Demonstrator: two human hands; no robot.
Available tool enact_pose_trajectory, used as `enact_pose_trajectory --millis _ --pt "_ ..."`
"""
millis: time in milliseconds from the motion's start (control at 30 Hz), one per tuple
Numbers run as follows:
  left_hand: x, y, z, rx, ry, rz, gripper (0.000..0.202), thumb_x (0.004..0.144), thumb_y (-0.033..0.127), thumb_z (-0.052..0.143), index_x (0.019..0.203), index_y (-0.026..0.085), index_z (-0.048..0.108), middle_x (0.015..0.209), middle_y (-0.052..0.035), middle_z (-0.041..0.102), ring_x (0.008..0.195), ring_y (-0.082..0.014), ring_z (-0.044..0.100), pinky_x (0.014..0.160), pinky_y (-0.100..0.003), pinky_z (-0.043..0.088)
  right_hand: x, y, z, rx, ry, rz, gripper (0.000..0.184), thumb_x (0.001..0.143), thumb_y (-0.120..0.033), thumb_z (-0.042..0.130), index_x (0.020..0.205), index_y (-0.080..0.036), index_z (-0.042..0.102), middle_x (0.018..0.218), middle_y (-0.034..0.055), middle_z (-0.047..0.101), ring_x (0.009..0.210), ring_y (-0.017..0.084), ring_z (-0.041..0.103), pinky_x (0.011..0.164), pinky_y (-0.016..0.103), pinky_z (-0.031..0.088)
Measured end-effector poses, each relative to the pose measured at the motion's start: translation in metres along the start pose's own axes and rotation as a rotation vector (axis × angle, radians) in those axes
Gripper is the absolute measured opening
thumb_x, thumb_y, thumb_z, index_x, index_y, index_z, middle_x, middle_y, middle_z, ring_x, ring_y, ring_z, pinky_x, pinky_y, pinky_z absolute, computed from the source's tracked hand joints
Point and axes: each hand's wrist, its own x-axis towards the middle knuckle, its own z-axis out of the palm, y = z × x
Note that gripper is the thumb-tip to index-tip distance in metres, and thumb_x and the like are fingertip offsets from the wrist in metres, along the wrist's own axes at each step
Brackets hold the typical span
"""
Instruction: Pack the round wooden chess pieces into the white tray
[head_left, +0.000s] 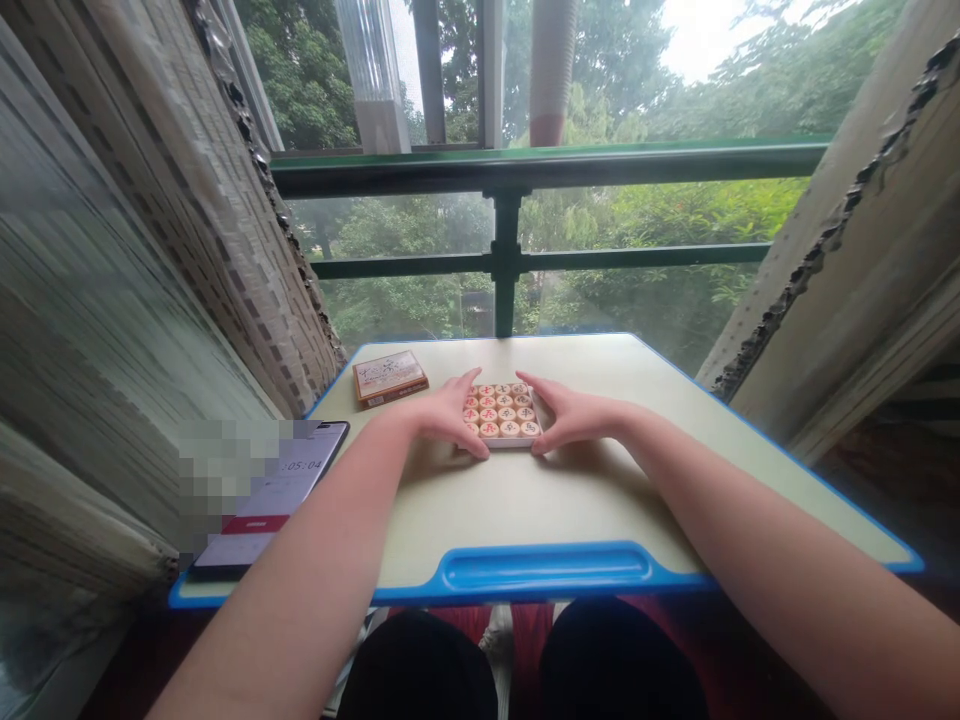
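A small square tray of round wooden chess pieces with red and dark characters sits in the middle of a cream table. My left hand presses against the tray's left side, thumb at the far corner and fingers at the near corner. My right hand mirrors it on the right side. Both hands clasp the tray between them. The pieces lie packed in neat rows, filling the tray.
The table has a blue rim and a blue pen groove at the near edge. A flat brown box lid lies at the back left. A phone showing a timer rests at the left edge. Window railing stands behind; my knees show below.
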Motion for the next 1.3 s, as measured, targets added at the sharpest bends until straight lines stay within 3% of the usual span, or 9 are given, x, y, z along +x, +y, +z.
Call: enact_pose_trajectory --millis 400,533,633,733,867,967,1100,1233,1300 --pt "0.002 -0.001 -0.002 -0.009 0.039 0.014 0.117 0.042 0.054 0.073 0.141 0.025 0.016 0.14 -0.0111 0.032 0.124 -0.0307 0.038 0.102 -0.037 0.034 -0.002 -0.007 -0.003 -0.039 0.035 0.036 0.108 0.052 -0.035 0.074 0.143 -0.021 0.017 0.142 0.0129 0.03 0.131 0.031 0.025 0.106 0.043 0.026" --pt "0.001 -0.002 0.0 0.01 -0.001 0.01 0.121 0.041 0.057 0.073 0.142 0.026 0.013 0.142 -0.0115 0.029 0.127 -0.0308 0.035 0.104 -0.037 0.031 -0.002 -0.005 -0.003 -0.042 0.016 0.032 0.109 0.052 -0.036 0.074 0.144 -0.024 0.016 0.142 0.0113 0.03 0.132 0.031 0.023 0.107 0.044 0.025" --pt "0.002 -0.003 0.001 0.0 0.011 0.01 0.119 0.043 0.059 0.072 0.142 0.027 0.014 0.147 -0.0118 0.016 0.13 -0.0328 0.028 0.106 -0.04 0.028 -0.001 -0.002 -0.003 -0.001 0.003 0.032 0.11 0.053 -0.041 0.074 0.144 -0.023 0.016 0.145 0.0111 0.025 0.133 0.031 0.02 0.108 0.045 0.022" --pt "0.007 -0.006 0.001 -0.09 0.166 0.009 0.094 0.061 0.061 0.06 0.139 0.025 0.022 0.148 -0.0121 0.013 0.13 -0.0304 0.03 0.104 -0.04 0.031 0.002 0.001 -0.002 0.116 0.059 0.025 0.097 0.065 -0.052 0.064 0.144 -0.021 0.017 0.148 0.0109 0.02 0.135 0.028 0.018 0.11 0.043 0.019" --pt "0.019 -0.016 0.003 -0.158 0.611 0.007 0.061 0.079 0.057 0.042 0.125 0.017 0.042 0.131 -0.014 0.041 0.121 -0.0258 0.041 0.099 -0.038 0.036 0.014 0.013 0.005 0.249 0.286 0.07 0.079 0.079 -0.058 0.047 0.142 -0.018 0.021 0.144 0.0149 0.029 0.132 0.026 0.028 0.108 0.044 0.021" --pt "0.026 -0.023 0.011 -0.141 0.808 0.041 0.046 0.083 0.049 0.042 0.114 0.016 0.048 0.119 -0.0134 0.05 0.113 -0.025 0.047 0.095 -0.04 0.039 0.023 0.024 0.01 0.336 0.417 0.118 0.069 0.083 -0.054 0.042 0.139 -0.016 0.028 0.14 0.016 0.037 0.127 0.025 0.036 0.106 0.043 0.026" --pt "0.026 -0.021 0.024 -0.079 0.901 0.028 0.032 0.087 0.036 0.035 0.104 0.015 0.054 0.108 -0.0127 0.057 0.103 -0.0231 0.052 0.09 -0.039 0.042 0.028 0.027 0.014 0.415 0.502 0.131 0.06 0.086 -0.049 0.038 0.136 -0.016 0.034 0.135 0.0144 0.044 0.123 0.022 0.043 0.103 0.037 0.03" --pt "0.024 -0.011 0.024 0.054 0.813 -0.074 0.038 0.09 0.029 0.025 0.081 0.016 0.059 0.088 -0.0115 0.062 0.089 -0.0231 0.057 0.083 -0.037 0.044 0.025 0.023 0.013 0.404 0.541 0.158 0.054 0.087 -0.045 0.037 0.131 -0.014 0.041 0.13 0.0145 0.05 0.119 0.022 0.047 0.102 0.036 0.031" --pt "0.022 -0.007 0.023 0.062 0.815 -0.108 0.039 0.09 0.028 0.025 0.081 0.015 0.06 0.088 -0.0128 0.063 0.09 -0.024 0.057 0.085 -0.038 0.043 0.024 0.021 0.013 0.397 0.55 0.167 0.052 0.086 -0.045 0.038 0.128 -0.014 0.045 0.128 0.0145 0.051 0.117 0.022 0.048 0.101 0.036 0.031"
